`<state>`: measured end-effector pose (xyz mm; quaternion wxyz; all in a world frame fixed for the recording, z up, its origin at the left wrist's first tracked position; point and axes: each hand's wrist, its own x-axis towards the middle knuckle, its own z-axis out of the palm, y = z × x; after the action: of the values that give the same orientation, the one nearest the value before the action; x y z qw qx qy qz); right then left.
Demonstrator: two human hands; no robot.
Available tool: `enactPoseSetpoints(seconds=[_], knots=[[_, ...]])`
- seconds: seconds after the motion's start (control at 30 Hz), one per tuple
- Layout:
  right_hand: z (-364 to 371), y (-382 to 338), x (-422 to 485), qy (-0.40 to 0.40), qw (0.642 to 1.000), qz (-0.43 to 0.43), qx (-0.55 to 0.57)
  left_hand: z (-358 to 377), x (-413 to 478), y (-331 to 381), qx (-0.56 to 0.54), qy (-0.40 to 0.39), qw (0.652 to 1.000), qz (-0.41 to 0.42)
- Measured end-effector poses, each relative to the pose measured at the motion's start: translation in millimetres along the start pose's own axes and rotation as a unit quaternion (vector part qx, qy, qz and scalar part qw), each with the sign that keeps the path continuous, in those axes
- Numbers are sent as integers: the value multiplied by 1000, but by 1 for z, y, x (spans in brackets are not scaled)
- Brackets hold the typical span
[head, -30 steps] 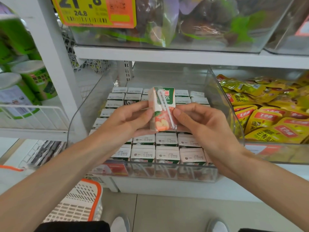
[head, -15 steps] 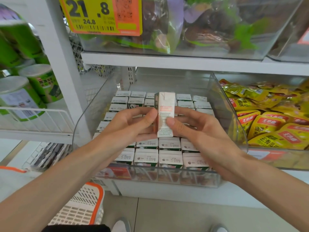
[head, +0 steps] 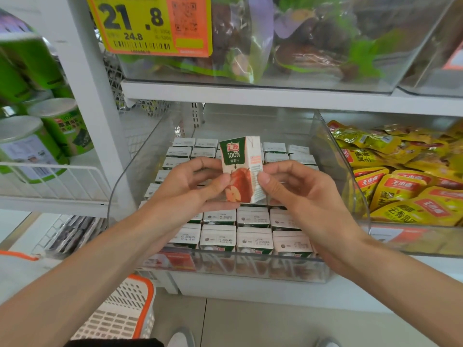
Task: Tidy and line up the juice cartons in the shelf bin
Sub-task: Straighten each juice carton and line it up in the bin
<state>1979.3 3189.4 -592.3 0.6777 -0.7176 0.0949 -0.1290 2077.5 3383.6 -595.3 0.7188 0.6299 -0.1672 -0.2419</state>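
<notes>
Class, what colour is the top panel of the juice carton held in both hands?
Dark green, on the small cardboard juice carton; head view shows it best.

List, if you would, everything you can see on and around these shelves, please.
held carton: one, white and green with red apple, above the bin
binned cartons: many, white tops, rows in the bin
clear bin: one, transparent, middle shelf
snack pouches: many, yellow, right
canisters: several, green, wire shelf, left
price tag: one, yellow and orange, top
basket: one, white, orange rim, lower left
left hand: pinches held carton
right hand: pinches held carton
</notes>
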Motion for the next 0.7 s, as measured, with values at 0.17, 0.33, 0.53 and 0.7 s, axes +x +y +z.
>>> enactPoseSetpoints(seconds=[0.17, 0.33, 0.53, 0.7], knots=[[1, -3, 2, -9, 1000, 0, -5, -2, 0, -1, 34, 1, 999, 22], [0, 0, 3, -13, 1000, 9, -2, -3, -1, -3, 58, -6, 998, 37], [1, 0, 4, -13, 1000, 10, -8, -4, -1, -3, 54, -6, 998, 35], [0, 0, 4, -15, 1000, 25, -10, -4, 1, -3, 42, -7, 999, 31]])
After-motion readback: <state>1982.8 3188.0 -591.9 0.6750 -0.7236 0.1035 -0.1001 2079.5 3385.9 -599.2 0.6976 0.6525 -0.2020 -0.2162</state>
